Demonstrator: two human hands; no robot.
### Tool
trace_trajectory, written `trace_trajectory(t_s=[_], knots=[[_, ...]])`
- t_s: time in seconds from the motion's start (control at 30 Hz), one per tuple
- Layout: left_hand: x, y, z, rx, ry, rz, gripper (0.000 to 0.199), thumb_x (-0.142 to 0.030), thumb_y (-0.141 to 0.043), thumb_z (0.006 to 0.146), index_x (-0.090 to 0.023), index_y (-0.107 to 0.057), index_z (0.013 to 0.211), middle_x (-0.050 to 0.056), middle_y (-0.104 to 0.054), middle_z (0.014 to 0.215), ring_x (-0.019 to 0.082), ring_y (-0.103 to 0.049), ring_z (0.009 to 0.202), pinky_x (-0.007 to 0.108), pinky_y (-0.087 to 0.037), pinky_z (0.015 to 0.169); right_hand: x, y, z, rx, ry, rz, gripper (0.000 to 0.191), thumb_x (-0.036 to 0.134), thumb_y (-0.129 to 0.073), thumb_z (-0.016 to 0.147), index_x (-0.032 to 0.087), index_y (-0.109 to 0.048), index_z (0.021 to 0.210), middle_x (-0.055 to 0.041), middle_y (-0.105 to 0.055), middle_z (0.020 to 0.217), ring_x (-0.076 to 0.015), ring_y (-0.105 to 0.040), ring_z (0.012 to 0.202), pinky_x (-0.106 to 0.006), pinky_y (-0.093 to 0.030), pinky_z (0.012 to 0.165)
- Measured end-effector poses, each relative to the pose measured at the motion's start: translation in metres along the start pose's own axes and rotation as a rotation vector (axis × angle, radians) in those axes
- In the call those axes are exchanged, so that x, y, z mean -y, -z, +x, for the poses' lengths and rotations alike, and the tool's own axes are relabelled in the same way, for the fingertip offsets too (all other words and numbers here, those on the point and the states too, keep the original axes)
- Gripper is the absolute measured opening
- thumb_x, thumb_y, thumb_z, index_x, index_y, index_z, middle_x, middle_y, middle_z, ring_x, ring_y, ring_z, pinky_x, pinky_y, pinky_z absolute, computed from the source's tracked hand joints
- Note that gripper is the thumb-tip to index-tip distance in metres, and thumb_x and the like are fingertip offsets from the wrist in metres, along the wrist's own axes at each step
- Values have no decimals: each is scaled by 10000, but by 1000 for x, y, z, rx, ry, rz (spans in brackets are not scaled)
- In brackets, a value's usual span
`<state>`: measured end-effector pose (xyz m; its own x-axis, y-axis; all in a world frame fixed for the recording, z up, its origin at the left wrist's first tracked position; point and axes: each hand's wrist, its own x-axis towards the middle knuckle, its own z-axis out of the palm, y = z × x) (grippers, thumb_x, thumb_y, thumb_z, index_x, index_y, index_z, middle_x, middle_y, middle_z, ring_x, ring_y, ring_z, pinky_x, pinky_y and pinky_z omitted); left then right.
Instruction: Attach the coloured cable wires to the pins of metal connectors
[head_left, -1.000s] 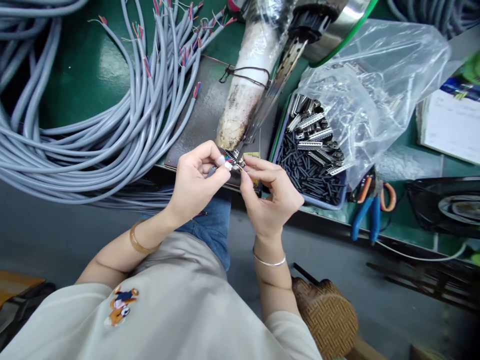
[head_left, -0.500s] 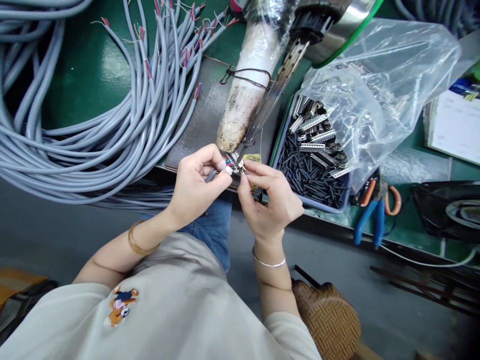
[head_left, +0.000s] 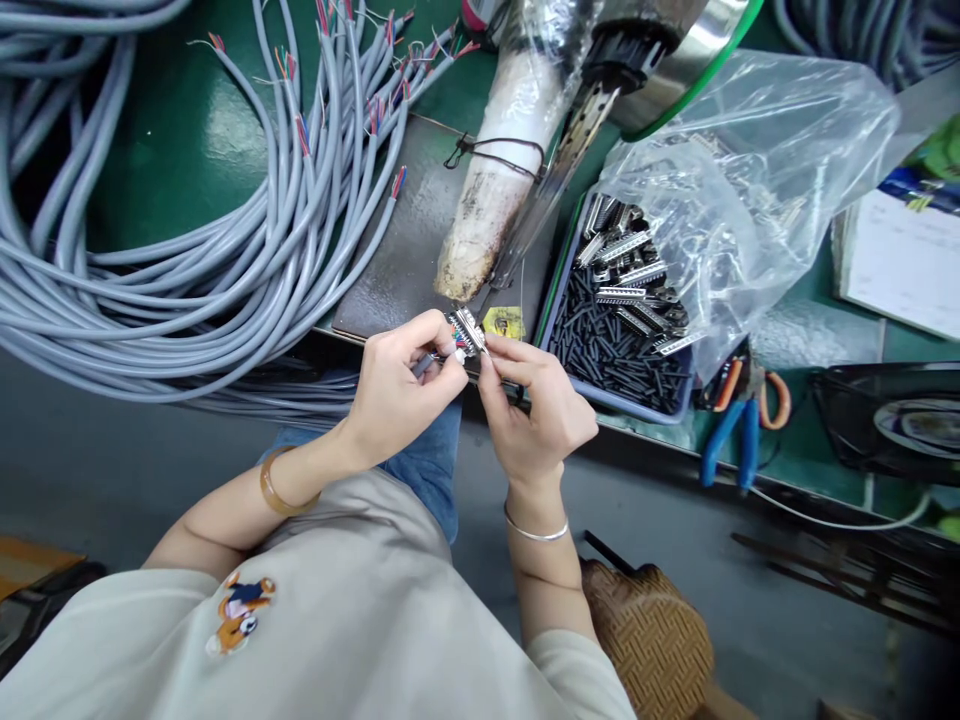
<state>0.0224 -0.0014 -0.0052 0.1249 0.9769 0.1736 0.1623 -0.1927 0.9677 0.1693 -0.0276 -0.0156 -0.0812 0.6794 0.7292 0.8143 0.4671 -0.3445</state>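
Note:
My left hand (head_left: pixel 399 378) is closed, thumb and fingertips pinching a grey cable (head_left: pixel 423 365) near its stripped end. Coloured wires (head_left: pixel 460 340) from that end reach a metal multi-pin connector (head_left: pixel 470 329). My right hand (head_left: pixel 538 402) grips the connector's right side between thumb and fingers. Just above the connector is the lower end of a soldering iron (head_left: pixel 534 222), clamped at a slant. Beside it slopes a white wrapped tube (head_left: pixel 491 180) with a scorched, brownish mouth. My fingers hide part of the wires.
Bundled grey cables (head_left: pixel 247 290) with stripped ends cover the bench's left. A blue bin (head_left: pixel 620 405) on the right holds connectors (head_left: pixel 626 245) and short black tubes (head_left: pixel 600 350), partly under a clear bag (head_left: pixel 780 160). Blue-handled pliers (head_left: pixel 731 440) lie at the bench edge. A woven-pattern stool (head_left: pixel 649 640) stands below.
The connector has turned and dropped slightly away from the iron's tip, so more of it shows. Both hands moved with it, uncovering more of a yellow label behind. The camera view shifted a little.

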Motion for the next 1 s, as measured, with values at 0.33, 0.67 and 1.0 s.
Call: trace_trajectory(t_s=[0.33,0.67,1.0], knots=[[10,2,-17,-100,-277,181,171,-119,-647,865,-167,-635,1028,13,-734,910,57,-601,605,169,-509,623,4,3,-5,-11,-29,-15,180,81,-711,880,231,-614,903,-9,-812,930,-129,-788,833,-220,-613,758],[11,3,-23,-117,-365,207,125,-95,-638,867,-167,-686,957,7,-770,841,54,-570,555,172,-483,579,6,4,-15,-32,-20,8,191,87,-735,856,238,-637,921,-13,-818,941,-141,-791,821,-237,-631,756],[18,13,-43,378,-229,118,138,-106,-611,918,-170,-687,1013,46,-790,947,133,-736,802,212,-549,725,-1,30,-20,-165,-174,221,103,146,-645,913,241,-638,874,52,-683,647,-114,-615,456,-245,-457,419]])
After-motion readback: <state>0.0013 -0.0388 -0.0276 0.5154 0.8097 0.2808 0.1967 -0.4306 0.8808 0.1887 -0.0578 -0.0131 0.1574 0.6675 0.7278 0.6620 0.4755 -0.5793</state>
